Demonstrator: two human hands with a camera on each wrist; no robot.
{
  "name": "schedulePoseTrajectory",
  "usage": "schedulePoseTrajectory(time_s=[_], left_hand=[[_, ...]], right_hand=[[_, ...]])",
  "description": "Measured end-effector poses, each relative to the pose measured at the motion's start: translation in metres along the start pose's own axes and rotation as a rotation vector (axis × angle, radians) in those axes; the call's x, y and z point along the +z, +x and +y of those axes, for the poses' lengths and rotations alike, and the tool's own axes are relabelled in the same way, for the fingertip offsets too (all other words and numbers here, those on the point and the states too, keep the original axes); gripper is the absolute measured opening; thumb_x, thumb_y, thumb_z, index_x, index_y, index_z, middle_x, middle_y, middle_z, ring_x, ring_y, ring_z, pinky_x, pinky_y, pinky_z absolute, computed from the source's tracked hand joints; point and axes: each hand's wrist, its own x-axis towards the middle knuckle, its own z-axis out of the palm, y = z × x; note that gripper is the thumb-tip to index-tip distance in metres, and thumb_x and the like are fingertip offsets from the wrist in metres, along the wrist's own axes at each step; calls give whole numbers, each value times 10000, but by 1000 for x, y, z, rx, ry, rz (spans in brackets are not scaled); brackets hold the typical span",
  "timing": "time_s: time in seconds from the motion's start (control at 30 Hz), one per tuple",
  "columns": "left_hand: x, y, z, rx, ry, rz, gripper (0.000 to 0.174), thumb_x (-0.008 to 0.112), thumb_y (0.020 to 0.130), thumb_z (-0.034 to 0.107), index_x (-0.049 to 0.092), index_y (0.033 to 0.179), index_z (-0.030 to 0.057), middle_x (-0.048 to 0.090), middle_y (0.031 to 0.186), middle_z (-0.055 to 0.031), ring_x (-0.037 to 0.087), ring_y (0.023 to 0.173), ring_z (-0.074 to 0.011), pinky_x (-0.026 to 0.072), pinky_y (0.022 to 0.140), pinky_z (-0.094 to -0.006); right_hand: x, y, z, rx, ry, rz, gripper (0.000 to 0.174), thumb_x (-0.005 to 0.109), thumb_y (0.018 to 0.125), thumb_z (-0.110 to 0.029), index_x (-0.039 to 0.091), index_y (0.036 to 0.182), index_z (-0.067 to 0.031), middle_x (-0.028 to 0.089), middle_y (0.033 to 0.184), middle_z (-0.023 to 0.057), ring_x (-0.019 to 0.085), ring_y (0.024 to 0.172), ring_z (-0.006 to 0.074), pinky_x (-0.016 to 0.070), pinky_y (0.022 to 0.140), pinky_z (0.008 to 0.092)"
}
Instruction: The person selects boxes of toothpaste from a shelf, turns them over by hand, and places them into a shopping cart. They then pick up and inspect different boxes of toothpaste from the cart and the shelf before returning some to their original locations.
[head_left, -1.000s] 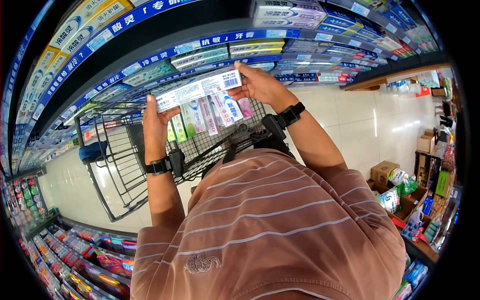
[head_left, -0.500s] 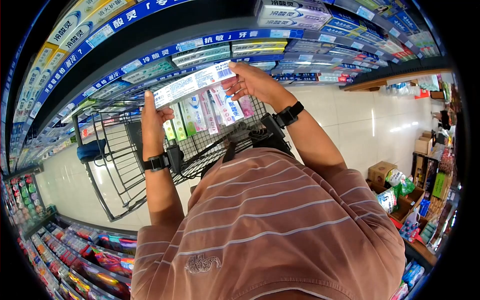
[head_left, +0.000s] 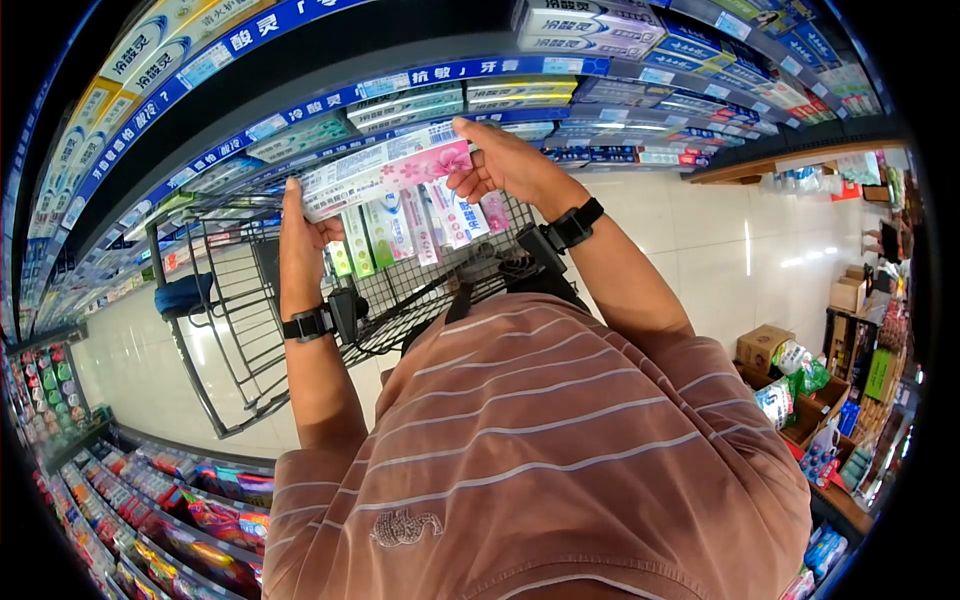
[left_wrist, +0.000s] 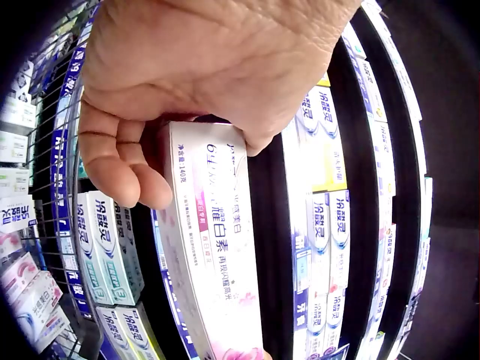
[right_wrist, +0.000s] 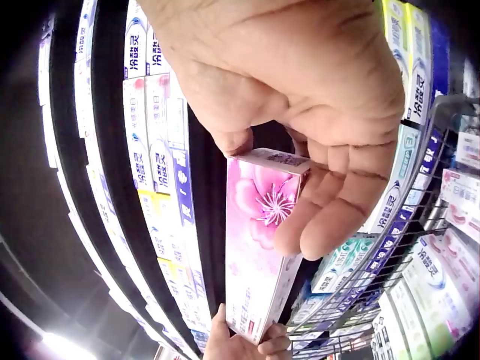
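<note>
Between both hands is a long white toothpaste box [head_left: 385, 172] with pink flowers at its right end. The left hand [head_left: 303, 244] grips its left end, thumb on one side and curled fingers on the other, as the left wrist view also shows on the box [left_wrist: 214, 240]. At the flowered end, the right hand [head_left: 512, 168] pinches the box [right_wrist: 262, 225] between thumb and fingers. Below it, several toothpaste boxes [head_left: 400, 228] in green, white and pink lie in a wire shopping cart [head_left: 240, 345].
Shelves of stacked toothpaste boxes [head_left: 410, 105] curve along the front, edged by a blue label strip [head_left: 440, 76]. A blue item [head_left: 185, 297] hangs at the cart's left end. Behind to the right, cardboard boxes [head_left: 765, 345] stand on the tiled floor [head_left: 690, 240].
The toothpaste box has turned about its long axis, from a printed white side with a barcode to its pink-flowered face. Both hands have shifted slightly left with it.
</note>
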Motion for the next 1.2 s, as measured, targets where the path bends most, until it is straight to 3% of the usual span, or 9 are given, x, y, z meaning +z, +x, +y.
schedulePoseTrajectory(time_s=[0.2,0.3,0.43,0.63,0.73,1.2], left_hand=[[3,-6,5,-5,20,11,590,468,1007,619,640,1029,55,669,775,-34,590,603,-84,496,560,-239],[4,-8,7,4,60,11,613,461,1002,639,641,1031,54,663,784,-28,574,600,-76,483,558,-233],[3,-9,8,7,76,-21,622,452,1004,643,652,1004,54,661,775,-29,570,597,-77,477,551,-228],[-1,-3,3,2,17,3,565,473,1017,582,660,1008,48,675,779,-48,588,598,-86,489,548,-235],[-5,0,0,21,-29,3,526,490,1024,539,630,1053,33,683,828,-71,605,636,-109,497,570,-254],[-6,1,-1,52,-63,-8,458,479,1044,464,605,1052,24,681,849,-87,615,675,-130,498,593,-279]], right_hand=[[1,1,3,47,20,41,770,548,958,-638,452,1349,18,698,927,213,686,705,211,585,649,338],[1,2,8,19,23,85,738,552,935,-673,615,1174,23,710,929,227,711,708,223,602,634,334],[0,2,10,44,27,108,735,545,943,-666,609,1189,23,709,935,229,709,707,225,602,639,336],[-1,-4,5,-23,47,-45,660,518,995,-600,550,1270,-1,703,956,206,708,777,230,590,686,354],[5,-11,1,-103,36,-64,612,500,1020,-560,525,1283,-9,700,986,206,709,809,230,590,694,357],[4,-7,2,-103,38,-54,547,514,1031,-499,446,1318,-39,682,1037,231,709,864,243,593,697,372]])
